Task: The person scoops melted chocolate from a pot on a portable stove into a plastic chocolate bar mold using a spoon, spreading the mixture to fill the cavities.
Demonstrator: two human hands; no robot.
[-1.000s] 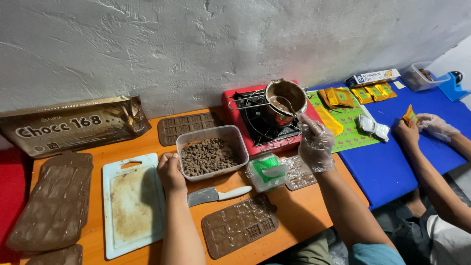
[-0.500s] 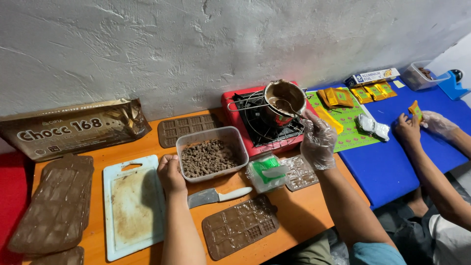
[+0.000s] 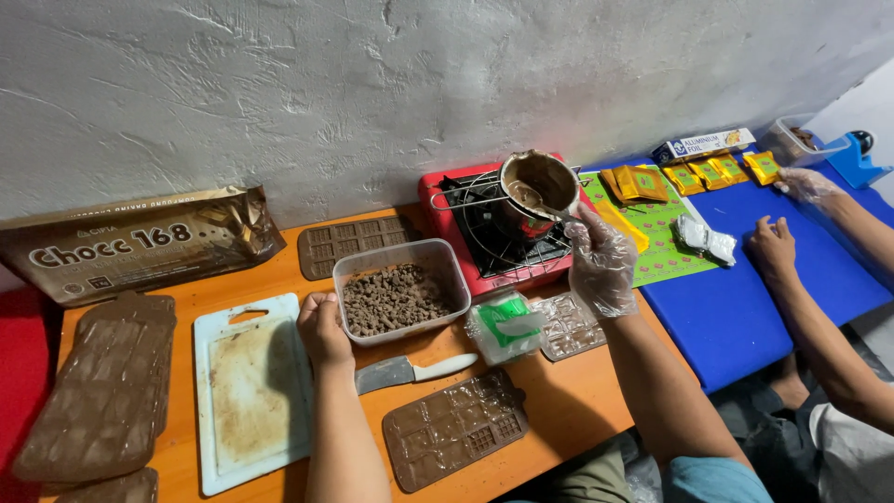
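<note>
Left of the clear tub [image 3: 402, 296] of brown crumbs, one white cutting board [image 3: 250, 391] and stacked filled moulds [image 3: 102, 391] are seen; the bare left hand [image 3: 323, 328] is closed against the tub's left wall. In front of the tub lie one knife [image 3: 410, 371] and one brown mould [image 3: 454, 427]. Right of the tub, one small pot [image 3: 538, 186] is set on the red stove [image 3: 494, 233], and a spoon [image 3: 545, 207] in it is gripped by the gloved right hand [image 3: 602, 261].

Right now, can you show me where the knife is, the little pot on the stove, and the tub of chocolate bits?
knife [image 3: 410, 372]: head view, on the join of blade and white handle.
little pot [image 3: 538, 182]: head view, on its inside.
tub of chocolate bits [image 3: 396, 298]: head view, on the brown bits inside.
</note>
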